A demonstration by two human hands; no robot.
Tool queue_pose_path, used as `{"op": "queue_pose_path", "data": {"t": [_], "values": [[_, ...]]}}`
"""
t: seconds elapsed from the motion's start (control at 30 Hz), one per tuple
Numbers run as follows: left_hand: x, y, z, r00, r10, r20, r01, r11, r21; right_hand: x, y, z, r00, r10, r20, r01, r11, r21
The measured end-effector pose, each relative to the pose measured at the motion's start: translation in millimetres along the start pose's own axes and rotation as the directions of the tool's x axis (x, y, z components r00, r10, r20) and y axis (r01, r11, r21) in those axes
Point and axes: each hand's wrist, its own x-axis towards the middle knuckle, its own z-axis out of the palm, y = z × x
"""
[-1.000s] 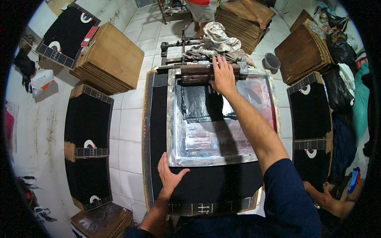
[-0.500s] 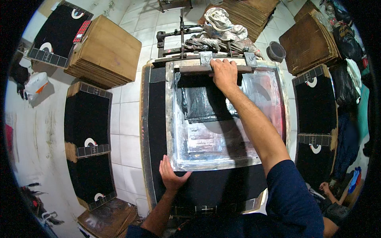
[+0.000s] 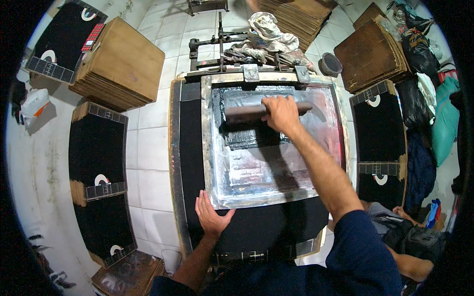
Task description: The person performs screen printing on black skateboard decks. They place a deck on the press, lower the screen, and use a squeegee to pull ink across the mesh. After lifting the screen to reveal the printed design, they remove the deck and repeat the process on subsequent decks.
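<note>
A screen-printing frame (image 3: 266, 201) lies over a black fabric panel (image 3: 276, 224) on a board before me. My right hand (image 3: 283, 116) is closed around the handle of a long squeegee (image 3: 244, 113), which stands crosswise on the mesh in the far half. Wet black ink (image 3: 254, 135) covers the mesh around it and just nearer. At the frame's near left corner rests my left hand (image 3: 212, 218), fingers stretched out and thumb spread along the near edge. Two metal clamps (image 3: 251, 74) sit at the far edge. The squeegee's blade edge is hidden.
Stacks of boards with black panels stand left (image 3: 98, 153) and right (image 3: 379, 123). Brown board stacks (image 3: 123, 59) are farther back. Behind the frame are a metal rack (image 3: 220, 49), crumpled rags (image 3: 269, 37) and a dark bucket (image 3: 330, 64). Another person's arm (image 3: 412, 264) shows at lower right.
My right hand has drawn the squeegee from the frame's far edge toward me. The left hand stays at the corner. More of the other person shows at right.
</note>
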Motion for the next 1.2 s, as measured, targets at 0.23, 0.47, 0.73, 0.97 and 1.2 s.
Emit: {"op": "queue_pose_path", "data": {"t": [0.23, 0.47, 0.73, 0.97, 1.2], "values": [[-1, -7, 8, 0.998, 0.061, -0.008, -0.061, 0.998, 0.015, 77, 17, 19, 0.980, 0.030, -0.196, -0.055, 0.991, -0.126], [0, -1, 4, 1.000, 0.000, -0.010, 0.000, 1.000, -0.004, -23, -10, 13, 0.988, 0.029, -0.151, -0.042, 0.995, -0.085], [5, 3, -2, 1.000, -0.020, -0.015, 0.018, 0.990, -0.139, -90, -29, 18, 0.986, 0.048, -0.158, -0.057, 0.997, -0.053], [9, 14, -6, 0.978, -0.204, 0.046, 0.204, 0.874, -0.441, -84, -22, 14, 0.928, 0.016, -0.372, -0.028, 0.999, -0.026], [0, 17, -5, 0.962, -0.267, 0.056, 0.237, 0.718, -0.654, -50, -3, 1, 0.987, 0.053, -0.152, -0.037, 0.993, 0.108]]}}
